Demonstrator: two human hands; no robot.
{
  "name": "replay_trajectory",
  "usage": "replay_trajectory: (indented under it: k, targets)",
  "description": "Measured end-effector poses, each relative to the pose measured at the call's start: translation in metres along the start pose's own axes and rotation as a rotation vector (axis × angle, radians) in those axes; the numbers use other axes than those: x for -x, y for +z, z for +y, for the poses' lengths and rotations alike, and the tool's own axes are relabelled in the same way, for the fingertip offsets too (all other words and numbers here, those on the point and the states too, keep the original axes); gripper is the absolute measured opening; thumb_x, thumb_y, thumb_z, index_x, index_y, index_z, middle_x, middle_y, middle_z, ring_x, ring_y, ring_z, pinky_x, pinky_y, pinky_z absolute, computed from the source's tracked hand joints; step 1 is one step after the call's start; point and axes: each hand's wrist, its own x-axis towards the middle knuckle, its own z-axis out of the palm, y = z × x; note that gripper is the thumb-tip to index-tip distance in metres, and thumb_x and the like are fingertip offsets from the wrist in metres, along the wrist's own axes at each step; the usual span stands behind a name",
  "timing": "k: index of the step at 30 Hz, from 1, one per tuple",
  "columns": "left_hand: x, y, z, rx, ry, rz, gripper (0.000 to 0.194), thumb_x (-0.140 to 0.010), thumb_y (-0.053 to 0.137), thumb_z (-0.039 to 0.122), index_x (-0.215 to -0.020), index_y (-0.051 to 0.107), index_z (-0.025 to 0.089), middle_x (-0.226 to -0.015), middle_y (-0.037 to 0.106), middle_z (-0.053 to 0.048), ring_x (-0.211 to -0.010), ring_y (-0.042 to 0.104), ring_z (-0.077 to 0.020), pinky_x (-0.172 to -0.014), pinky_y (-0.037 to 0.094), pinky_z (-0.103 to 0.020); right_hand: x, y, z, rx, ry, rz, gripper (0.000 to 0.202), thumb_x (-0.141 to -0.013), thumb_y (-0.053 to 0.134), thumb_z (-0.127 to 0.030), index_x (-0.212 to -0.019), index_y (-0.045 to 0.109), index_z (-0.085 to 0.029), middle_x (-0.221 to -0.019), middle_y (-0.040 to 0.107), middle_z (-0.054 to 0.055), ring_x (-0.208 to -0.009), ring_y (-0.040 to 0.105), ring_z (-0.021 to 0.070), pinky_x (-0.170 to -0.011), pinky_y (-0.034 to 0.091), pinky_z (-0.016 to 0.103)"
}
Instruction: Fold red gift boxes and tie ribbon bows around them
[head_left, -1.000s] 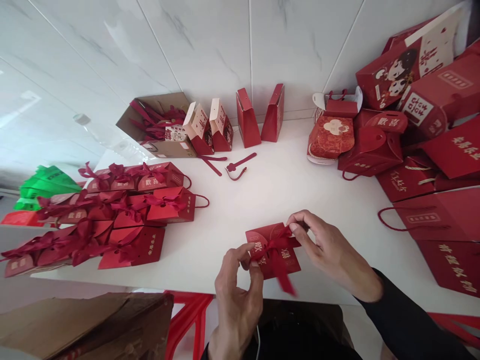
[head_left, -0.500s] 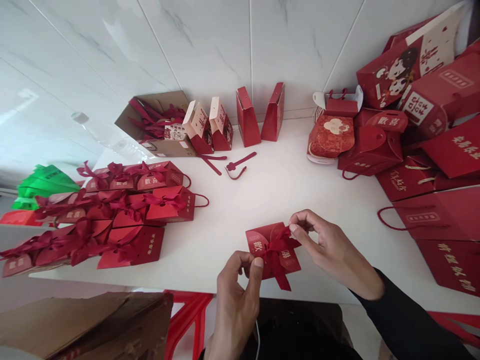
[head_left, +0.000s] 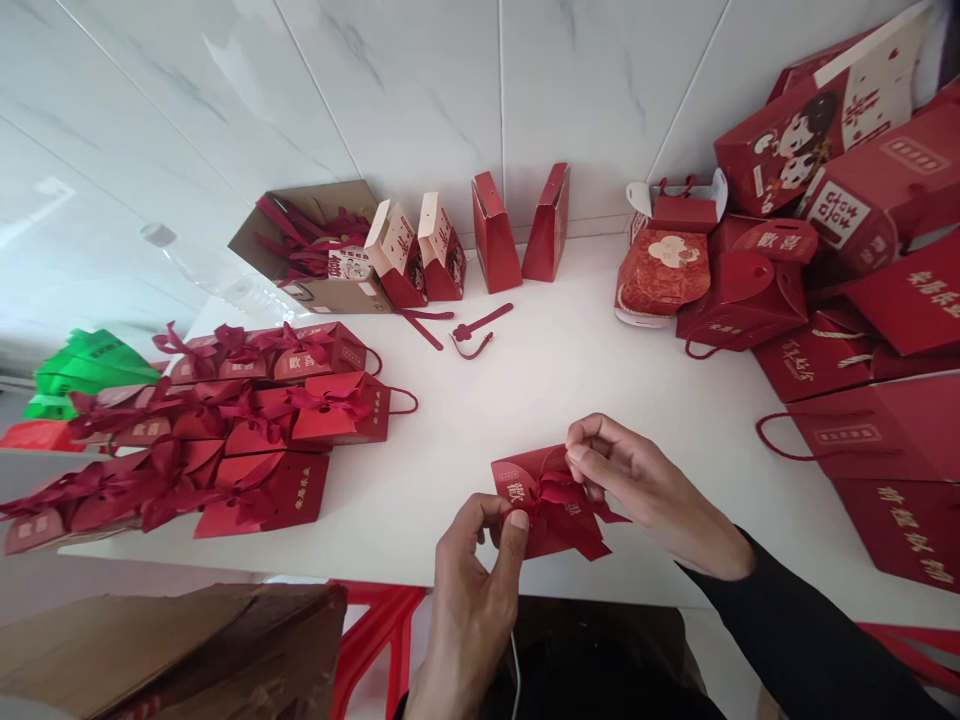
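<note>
A small red gift box with gold characters lies near the front edge of the white table, a dark red ribbon tied in a bow across its top. At the bow's left side, my left hand pinches part of the ribbon between thumb and forefinger. My right hand pinches the ribbon at the upper right of the bow, its lower fingers curled. Two ribbon tails stick out to the lower right, over the box edge.
Finished-looking bowed boxes stand in rows at left, before an open carton of ribbons. Small upright boxes and loose straps are at the back. Red boxes are piled at right. A red stool is below.
My right hand has shifted slightly left and closer to the bow. The ribbon tails have swung to the right, and the bow's loops have changed shape. My left hand has barely moved.
</note>
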Motion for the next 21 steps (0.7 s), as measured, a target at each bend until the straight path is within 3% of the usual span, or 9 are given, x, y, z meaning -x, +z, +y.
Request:
replay_trajectory:
  k: [5, 9, 12, 15, 21]
  targets:
    - [0.000, -0.001, 0.000, -0.010, 0.027, -0.002, 0.029, -0.097, 0.058, 0.047, -0.082, 0.062, 0.022, -0.075, 0.060, 0.001, -0.072, 0.046, -0.0159, -0.068, 0.038, -0.027, -0.001, -0.001, 0.002, 0.247, -0.042, 0.062, 0.025, -0.101, 0.059, -0.051, -0.113, 0.062, -0.029, -0.082, 0.057, -0.003, -0.070, 0.054, 0.0146, -0.067, 0.048, 0.030]
    - [-0.001, -0.001, 0.001, 0.001, 0.026, 0.000, 0.028, -0.098, 0.058, 0.045, -0.082, 0.063, 0.022, -0.075, 0.062, 0.001, -0.072, 0.047, -0.0158, -0.068, 0.038, -0.027, 0.001, 0.002, 0.002, 0.475, -0.144, 0.122, 0.018, -0.101, 0.057, -0.042, -0.101, 0.068, -0.027, -0.098, 0.063, 0.003, -0.082, 0.062, 0.0196, -0.070, 0.054, 0.034]
    - [-0.002, -0.001, 0.001, 0.017, 0.030, -0.006, 0.026, -0.098, 0.059, 0.044, -0.085, 0.065, 0.022, -0.077, 0.063, 0.001, -0.073, 0.048, -0.0157, -0.069, 0.039, -0.027, 0.004, 0.008, 0.002, 0.606, -0.372, 0.135, 0.021, -0.100, 0.060, -0.035, -0.118, 0.069, -0.030, -0.122, 0.060, 0.009, -0.117, 0.058, 0.0281, -0.093, 0.055, 0.044]
    - [-0.003, -0.001, 0.001, 0.020, 0.028, -0.013, 0.026, -0.099, 0.058, 0.043, -0.088, 0.066, 0.022, -0.079, 0.064, 0.001, -0.074, 0.050, -0.0159, -0.070, 0.040, -0.027, 0.004, 0.015, 0.002, 0.765, -0.582, 0.059, 0.021, -0.101, 0.059, -0.022, -0.116, 0.072, -0.028, -0.126, 0.060, 0.010, -0.120, 0.056, 0.0281, -0.099, 0.054, 0.047]
    - [0.000, -0.002, -0.001, -0.001, 0.027, -0.016, 0.031, -0.100, 0.055, 0.048, -0.086, 0.064, 0.022, -0.077, 0.063, 0.000, -0.071, 0.048, -0.0161, -0.067, 0.039, -0.028, 0.003, 0.013, 0.007, 0.823, -0.544, 0.084, 0.013, -0.102, 0.059, -0.020, -0.101, 0.072, -0.021, -0.122, 0.062, 0.013, -0.117, 0.058, 0.0291, -0.097, 0.054, 0.050]
